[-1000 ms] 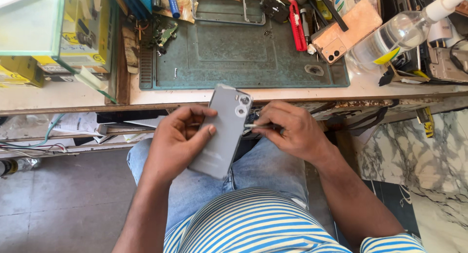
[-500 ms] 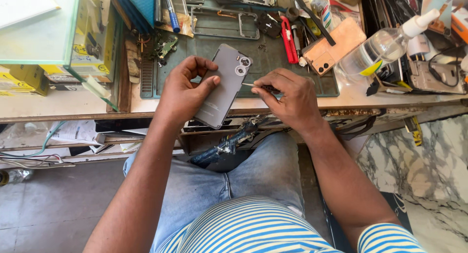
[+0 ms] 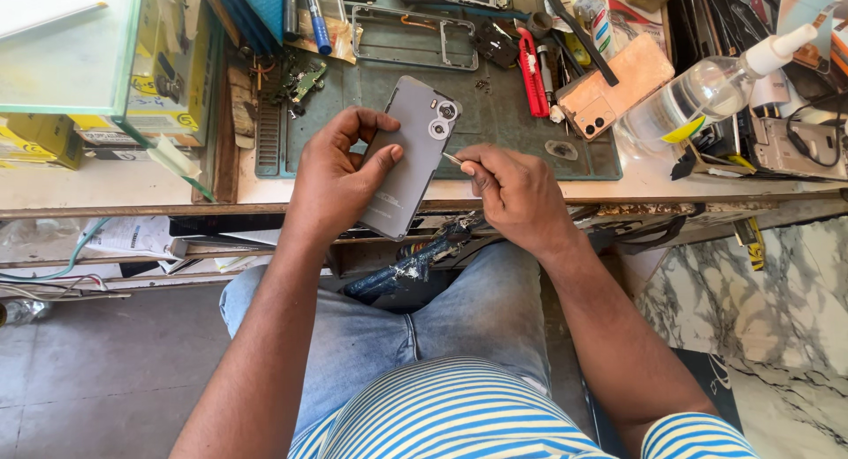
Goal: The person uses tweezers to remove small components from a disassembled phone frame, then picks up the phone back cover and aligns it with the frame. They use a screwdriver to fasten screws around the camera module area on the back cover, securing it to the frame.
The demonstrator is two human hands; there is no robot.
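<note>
while the left hand point(image 3: 340, 181) grips the slim grey rectangular smartphone point(image 3: 409, 154) by its long edges above the green work mat point(image 3: 512, 123), the right hand point(image 3: 512, 194) pinches a thin metal pin point(image 3: 452, 159) at its side; the phone looks rigid, smooth, probably slippery.

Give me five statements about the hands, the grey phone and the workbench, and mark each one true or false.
1. The left hand holds the grey phone with its back and camera lenses facing up. True.
2. The right hand is empty. False: it pinches a thin metal tool whose tip meets the phone's edge.
3. A peach-coloured phone lies on the green mat. True.
4. The clear spray bottle stands left of the mat. False: it lies to the mat's right.
5. The grey phone lies flat on the mat. False: it is held above the bench edge.
</note>
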